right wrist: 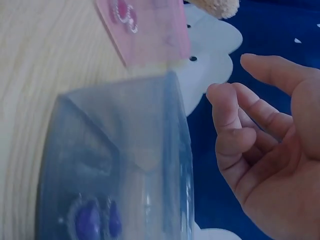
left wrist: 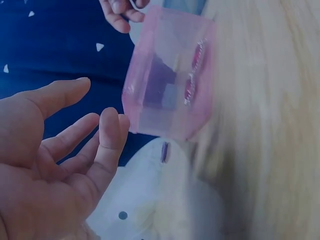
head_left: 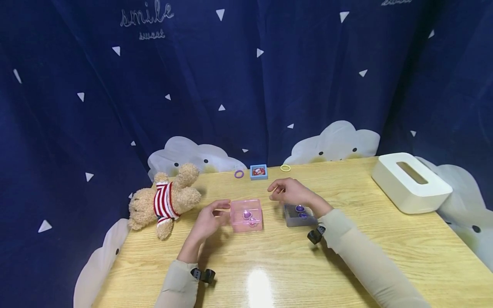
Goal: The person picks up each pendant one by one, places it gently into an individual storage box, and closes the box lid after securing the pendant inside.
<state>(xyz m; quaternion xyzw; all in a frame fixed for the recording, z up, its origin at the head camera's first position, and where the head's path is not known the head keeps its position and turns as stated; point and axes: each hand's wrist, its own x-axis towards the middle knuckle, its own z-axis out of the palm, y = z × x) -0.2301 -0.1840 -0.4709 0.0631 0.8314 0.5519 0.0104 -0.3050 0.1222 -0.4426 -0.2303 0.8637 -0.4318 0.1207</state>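
Note:
A clear pink box (head_left: 247, 215) (left wrist: 170, 75) (right wrist: 145, 30) with small jewelled pieces inside sits mid-table. My left hand (head_left: 209, 218) (left wrist: 60, 150) hovers just left of it, fingers relaxed and holding nothing, apart from the box wall. To the right stands a clear grey-blue box (head_left: 299, 215) (right wrist: 120, 165) holding purple gems. My right hand (head_left: 290, 192) (right wrist: 270, 150) floats above and behind that box, fingers loosely curved and empty.
A teddy bear (head_left: 163, 201) in a striped shirt lies at the left. Along the back edge are a purple ring (head_left: 239, 174), a small blue box (head_left: 258, 172) and a yellow ring (head_left: 285, 168). A white tissue box (head_left: 410, 182) stands far right on the wooden table (head_left: 385, 244).

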